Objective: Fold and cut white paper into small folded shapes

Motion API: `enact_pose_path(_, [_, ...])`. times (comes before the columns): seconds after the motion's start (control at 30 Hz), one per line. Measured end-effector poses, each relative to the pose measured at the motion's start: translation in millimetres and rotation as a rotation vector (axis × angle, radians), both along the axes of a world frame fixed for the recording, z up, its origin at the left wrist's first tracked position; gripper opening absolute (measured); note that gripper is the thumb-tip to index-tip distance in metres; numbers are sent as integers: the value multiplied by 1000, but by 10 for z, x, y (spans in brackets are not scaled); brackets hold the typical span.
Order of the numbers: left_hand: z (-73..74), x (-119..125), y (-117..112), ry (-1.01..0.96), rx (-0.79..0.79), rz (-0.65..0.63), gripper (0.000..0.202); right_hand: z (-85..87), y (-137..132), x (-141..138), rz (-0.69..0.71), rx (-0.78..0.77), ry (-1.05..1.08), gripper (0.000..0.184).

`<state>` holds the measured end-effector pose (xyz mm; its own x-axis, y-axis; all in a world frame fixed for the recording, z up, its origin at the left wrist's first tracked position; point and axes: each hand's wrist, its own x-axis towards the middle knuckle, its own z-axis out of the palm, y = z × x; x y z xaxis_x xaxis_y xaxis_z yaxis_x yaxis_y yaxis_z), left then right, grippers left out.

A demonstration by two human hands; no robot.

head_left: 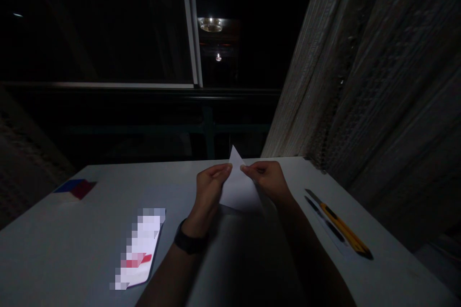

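A white sheet of paper, folded to a point at its top, is held up over the table between my two hands. My left hand pinches its left edge near the tip, thumb and fingers together. On the opposite edge, my right hand pinches the paper at about the same height. The paper's lower edge hangs between my wrists. A dark band circles my left wrist. How many layers the paper has, I cannot tell.
Left of my forearm a lit phone lies on the white table. A blue, red and white block sits at the far left. On the right lie a yellow box cutter and a pen. Behind are a window and a curtain.
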<state>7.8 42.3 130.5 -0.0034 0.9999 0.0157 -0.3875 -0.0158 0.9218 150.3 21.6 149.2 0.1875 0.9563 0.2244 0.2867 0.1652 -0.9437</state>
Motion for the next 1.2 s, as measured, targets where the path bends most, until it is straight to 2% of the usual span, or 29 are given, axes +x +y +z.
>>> enact_pose_path(0.17, [-21,3,7,12,17,59,30,2,-3,-13,43,9,3,28])
enact_pose_path(0.33, [-5,-3,-2,4,52,54,29,-33,14,-21,-36,39,-18,29])
enact_pose_path(0.47, [18,-11,-7,-15,61,-28,32,-27,7,-4,-32,31,-17,30])
enact_pose_path(0.57, [29,-16,-5,52,93,-79,39,-27,13,13,-61,39,-13,30])
enact_pose_path(0.73, [27,-9,-38,359,305,60,36,-61,62,32,-167,117,-16,30])
enact_pose_path(0.9, [-28,-1,-83,577,460,138,36,-35,56,5,-178,120,68,31])
enact_pose_path(1.07, [-66,12,-85,619,544,274,31,-16,33,-48,-165,110,132,32])
enact_pose_path(1.2, [-44,19,-93,568,506,263,31,-38,46,-58,-158,129,142,32])
